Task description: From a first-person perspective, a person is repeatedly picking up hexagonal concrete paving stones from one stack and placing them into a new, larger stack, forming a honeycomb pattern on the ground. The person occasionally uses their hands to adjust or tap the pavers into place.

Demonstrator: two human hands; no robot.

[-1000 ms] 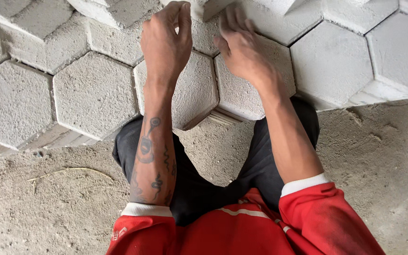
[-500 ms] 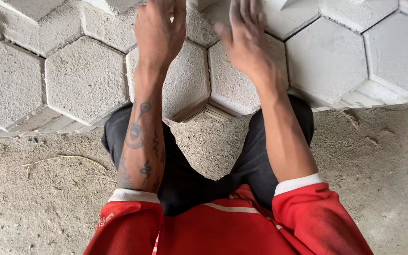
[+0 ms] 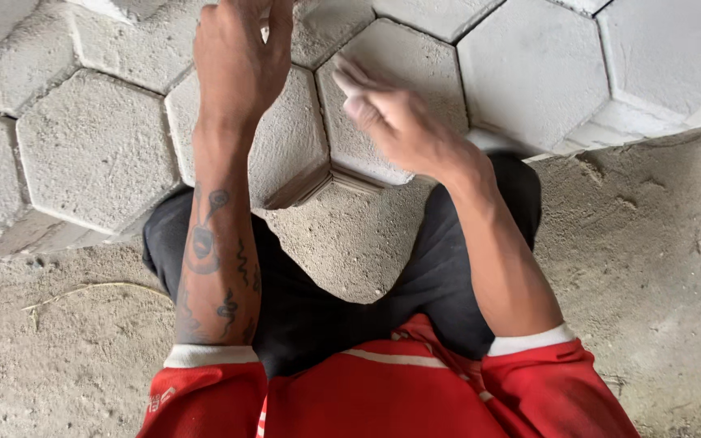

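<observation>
Grey hexagonal concrete pavers lie in a honeycomb pattern across the upper part of the head view. My left hand (image 3: 237, 65) reaches forward over one paver (image 3: 290, 150). Its back faces me and its fingertips run off the top edge, so what they touch is hidden. My right hand (image 3: 403, 126) hovers, blurred, above the neighbouring paver (image 3: 419, 53), fingers spread and holding nothing. Both forearms come out of red sleeves with white cuffs, and the left forearm is tattooed. My knees in dark trousers (image 3: 318, 316) rest at the edge of the laid blocks.
Bare compacted sand (image 3: 342, 235) fills the notch between my knees and spreads left (image 3: 58, 357) and right (image 3: 659, 268) of me. More laid pavers (image 3: 95, 150) (image 3: 533, 69) extend to both sides. A thin dry twig (image 3: 91, 288) lies on the sand at the left.
My right hand has pulled back from the top of the view toward me and now hovers with its fingers spread. My left hand stays stretched forward.
</observation>
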